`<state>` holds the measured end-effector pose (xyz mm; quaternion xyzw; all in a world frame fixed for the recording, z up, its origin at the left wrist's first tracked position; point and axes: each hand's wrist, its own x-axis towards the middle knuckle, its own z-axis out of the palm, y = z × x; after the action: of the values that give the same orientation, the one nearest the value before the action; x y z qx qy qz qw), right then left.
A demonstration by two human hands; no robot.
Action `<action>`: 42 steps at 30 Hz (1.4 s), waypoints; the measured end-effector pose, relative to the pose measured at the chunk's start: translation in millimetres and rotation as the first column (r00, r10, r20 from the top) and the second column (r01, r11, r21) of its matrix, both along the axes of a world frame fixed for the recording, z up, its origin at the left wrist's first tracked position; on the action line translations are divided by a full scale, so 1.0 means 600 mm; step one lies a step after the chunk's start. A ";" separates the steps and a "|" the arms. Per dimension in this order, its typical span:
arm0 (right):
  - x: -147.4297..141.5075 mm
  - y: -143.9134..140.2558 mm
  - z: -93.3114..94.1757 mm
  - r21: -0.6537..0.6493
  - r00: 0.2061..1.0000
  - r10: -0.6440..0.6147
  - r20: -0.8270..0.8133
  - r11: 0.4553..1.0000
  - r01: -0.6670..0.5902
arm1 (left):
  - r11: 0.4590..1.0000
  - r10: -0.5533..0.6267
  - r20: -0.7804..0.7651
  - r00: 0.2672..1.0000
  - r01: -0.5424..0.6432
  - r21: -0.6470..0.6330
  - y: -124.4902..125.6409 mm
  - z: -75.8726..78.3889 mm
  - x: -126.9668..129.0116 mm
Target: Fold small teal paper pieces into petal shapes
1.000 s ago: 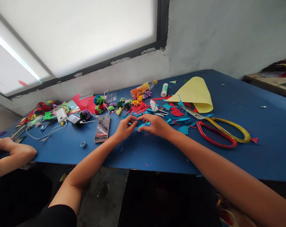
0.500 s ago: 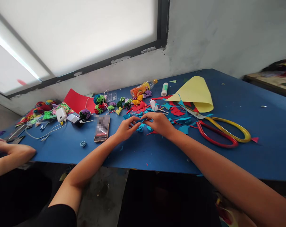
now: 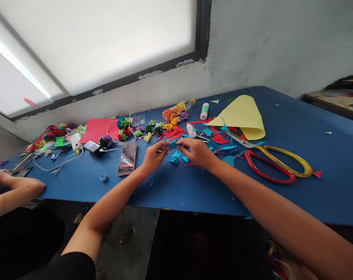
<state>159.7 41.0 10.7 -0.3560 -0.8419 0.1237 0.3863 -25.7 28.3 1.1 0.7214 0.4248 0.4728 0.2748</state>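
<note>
Between my two hands is a small folded piece of blue paper (image 3: 173,144), pinched at both ends. My left hand (image 3: 154,157) has its left end between thumb and fingers. The right end is in the fingertips of my right hand (image 3: 198,151). Just below the fingers, blue paper scraps (image 3: 174,157) lie on the blue table (image 3: 176,186). Red paper scraps (image 3: 220,138) are strewn beyond my right hand, near a small white bottle (image 3: 190,130). Large scissors (image 3: 269,159) with one red and one yellow handle lie to the right, blades partly among the scraps.
A yellow paper sheet (image 3: 243,114) curls behind the scissors. Farther back are an orange drink bottle (image 3: 178,110) and a glue stick (image 3: 204,111). A phone (image 3: 127,158), cables and paper flowers (image 3: 123,123) lie left. Another person's arm (image 3: 21,186) rests at the left edge.
My hands have drawn slightly apart at the fingertips, so the blue paper between them shows more plainly. The red sheet at the back left looks flatter.
</note>
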 end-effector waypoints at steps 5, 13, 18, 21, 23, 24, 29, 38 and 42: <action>-0.001 -0.007 0.000 0.042 0.995 0.095 0.024 0.995 -0.096 | 0.995 -0.005 0.111 0.994 0.016 -0.101 0.005 0.000 0.001; 0.005 -0.004 0.001 0.145 0.987 0.138 0.085 0.978 -0.149 | 0.951 -0.091 0.127 0.988 0.124 -0.282 0.010 -0.002 0.002; 0.002 -0.001 -0.001 0.176 0.994 0.102 0.036 0.979 -0.107 | 0.993 -0.067 -0.075 0.995 0.060 -0.100 0.003 -0.008 0.003; 0.001 -0.001 -0.003 0.131 0.997 0.079 0.015 0.988 -0.080 | 0.999 -0.048 -0.139 0.989 0.049 0.000 0.003 -0.008 0.002; 0.002 0.000 -0.003 0.083 0.998 0.061 0.009 0.995 -0.061 | 0.998 -0.063 -0.171 0.983 0.062 -0.014 0.002 -0.006 0.000; 0.002 0.000 -0.003 0.061 0.999 0.053 0.002 0.997 -0.053 | 0.997 -0.075 -0.189 0.979 0.071 -0.031 0.002 -0.005 -0.001; 0.001 -0.004 0.001 -0.001 0.994 0.023 -0.102 1.000 -0.023 | 0.971 -0.202 -0.455 0.867 0.238 0.022 -0.005 -0.003 -0.002; -0.011 -0.014 0.012 -0.381 0.934 0.102 -0.343 0.894 -0.237 | 0.940 -0.198 -0.636 0.746 0.329 0.094 0.026 -0.031 -0.010; -0.006 -0.019 0.016 -0.655 0.890 0.256 -0.378 0.605 -0.452 | 0.980 -0.055 -0.547 0.835 0.151 0.132 0.041 -0.034 -0.020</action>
<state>155.9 29.7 20.3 -0.2860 -0.7210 0.5652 0.2808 -38.0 53.1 -19.2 0.8679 0.4036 0.2691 0.1068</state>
